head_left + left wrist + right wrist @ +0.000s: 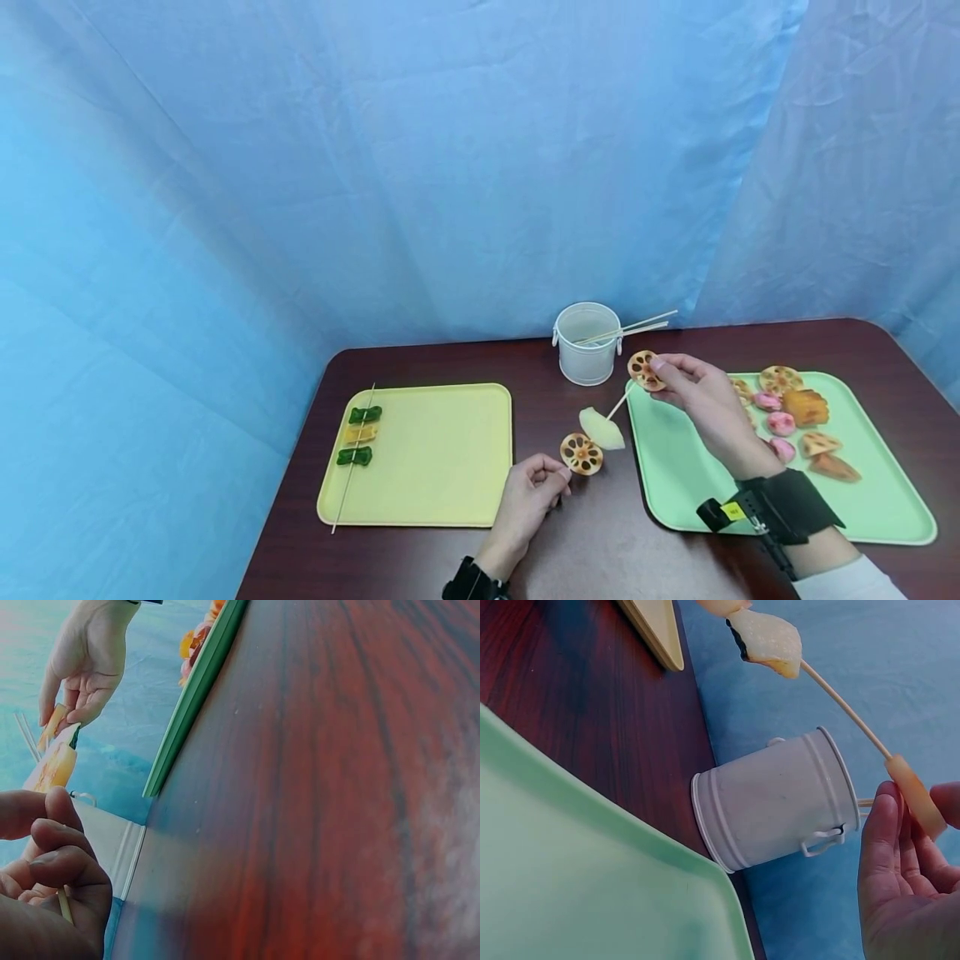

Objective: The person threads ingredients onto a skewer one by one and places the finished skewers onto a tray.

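My left hand (528,504) grips the lower end of a wooden skewer (847,711) with curled fingers; the stick's butt shows below them in the left wrist view. Threaded on the skewer are a lotus root slice (581,454), close to that hand, and a pale, fan-shaped piece (602,429) with a dark edge. My right hand (705,404) pinches another lotus root slice (913,796) between thumb and fingers. This slice meets the skewer's far tip; whether the tip has gone into it, I cannot tell.
A white bucket (587,358) with several sticks stands at the back. On the right, a green tray (675,492) bears lotus slices, pink pieces and brown pieces. The yellow tray (435,467) on the left holds a finished-looking skewer of green and yellow pieces (360,433).
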A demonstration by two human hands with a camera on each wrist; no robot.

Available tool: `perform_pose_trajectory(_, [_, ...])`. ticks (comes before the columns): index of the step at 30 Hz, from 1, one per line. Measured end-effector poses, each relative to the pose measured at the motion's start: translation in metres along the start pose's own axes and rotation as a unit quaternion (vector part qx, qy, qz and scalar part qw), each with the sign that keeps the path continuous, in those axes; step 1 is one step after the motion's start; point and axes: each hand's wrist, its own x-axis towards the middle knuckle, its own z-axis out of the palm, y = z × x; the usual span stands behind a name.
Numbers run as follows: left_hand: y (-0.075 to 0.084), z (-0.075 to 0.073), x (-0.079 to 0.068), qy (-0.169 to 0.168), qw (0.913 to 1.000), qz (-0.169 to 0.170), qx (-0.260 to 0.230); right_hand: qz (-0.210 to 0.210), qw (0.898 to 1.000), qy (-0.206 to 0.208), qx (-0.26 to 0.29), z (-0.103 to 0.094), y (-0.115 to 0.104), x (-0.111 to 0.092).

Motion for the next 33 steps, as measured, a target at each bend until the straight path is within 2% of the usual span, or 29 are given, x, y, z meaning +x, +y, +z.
perform_pose_trajectory(9, [0.001, 0.001, 0.0, 0.002, 0.9999, -0.002, 0.016, -0.005, 0.999, -0.003, -0.049, 0.001, 0.002, 0.001])
perform_pose_trajectory(20, [0.002, 0.002, -0.001, 0.002, 1.0, 0.001, -0.005, 0.022, 0.996, -0.008, -0.089, 0.009, 0.008, -0.002])
perform_pose_trajectory(26, [0.002, 0.004, 0.0, 0.003, 0.9998, -0.006, -0.017, 0.01, 0.997, -0.022, -0.079, 0.017, 0.011, -0.006])
perform_pose_trajectory(33, [0.001, 0.005, 0.0, 0.003, 0.9983, -0.02, -0.054, 0.001, 0.997, -0.034, -0.066, 0.024, 0.016, -0.008])
